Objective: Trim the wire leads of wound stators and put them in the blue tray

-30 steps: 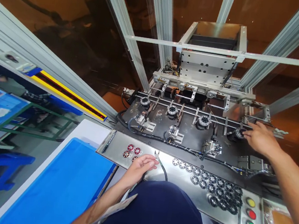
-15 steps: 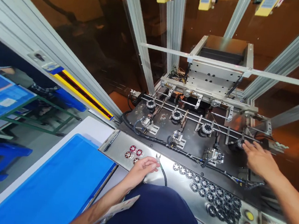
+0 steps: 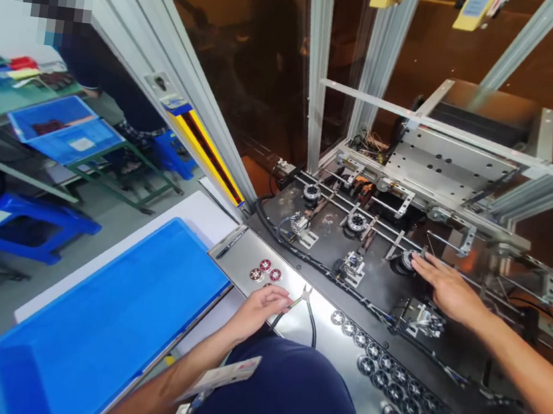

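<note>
I count three round fixtures [image 3: 356, 223] showing on the machine's black plate [image 3: 378, 283], at least three red-rimmed discs [image 3: 275, 275], one pair of nippers [image 3: 307, 295], and black discs [image 3: 379, 379] packed too tight to count. Right hand [image 3: 448, 290] has its fingers stretched out, tips at the rightmost fixture; thumb's hidden, so can't tell if it's pinching. Left hand [image 3: 264, 305] is half-curled at a nipper handle, grip unclear. Nippers are on the steel tray [image 3: 330, 344], with some bare metal before the black discs; blue bin's [image 3: 144, 298] edge sits near the tray's left end.
</note>
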Motion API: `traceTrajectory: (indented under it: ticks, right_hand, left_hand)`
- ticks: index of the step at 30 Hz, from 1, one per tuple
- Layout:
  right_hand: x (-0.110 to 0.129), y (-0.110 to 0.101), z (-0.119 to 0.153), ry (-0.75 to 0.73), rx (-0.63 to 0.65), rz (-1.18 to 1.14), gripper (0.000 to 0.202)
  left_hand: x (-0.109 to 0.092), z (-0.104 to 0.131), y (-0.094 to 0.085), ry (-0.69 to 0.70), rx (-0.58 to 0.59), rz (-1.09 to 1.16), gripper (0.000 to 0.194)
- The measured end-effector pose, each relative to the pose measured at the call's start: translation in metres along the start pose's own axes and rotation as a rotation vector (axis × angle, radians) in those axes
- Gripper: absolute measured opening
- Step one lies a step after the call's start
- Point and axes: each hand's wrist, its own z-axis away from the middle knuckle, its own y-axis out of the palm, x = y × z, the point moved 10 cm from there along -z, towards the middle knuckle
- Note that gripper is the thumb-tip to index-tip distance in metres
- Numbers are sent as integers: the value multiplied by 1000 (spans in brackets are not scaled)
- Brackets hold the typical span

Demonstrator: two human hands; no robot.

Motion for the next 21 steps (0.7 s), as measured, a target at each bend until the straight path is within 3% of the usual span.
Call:
traceTrajectory:
  ticks: [5, 10, 15, 21]
  right_hand:
    - [18, -21, -17, -61, -18, 74, 51]
    - [56, -42, -90, -118, -86, 100, 56]
    - [79, -28, -155, -175, -80, 78, 69]
    - [80, -15, -164, -212, -60, 91, 67]
  left_hand:
    - [2, -1, -2, 1, -11, 25, 51]
    - [-6, -3, -6, 37, -19, 40, 54]
    - [-3, -1, -23, 51, -59, 59, 54]
    - [21, -2, -47, 25, -125, 114, 59]
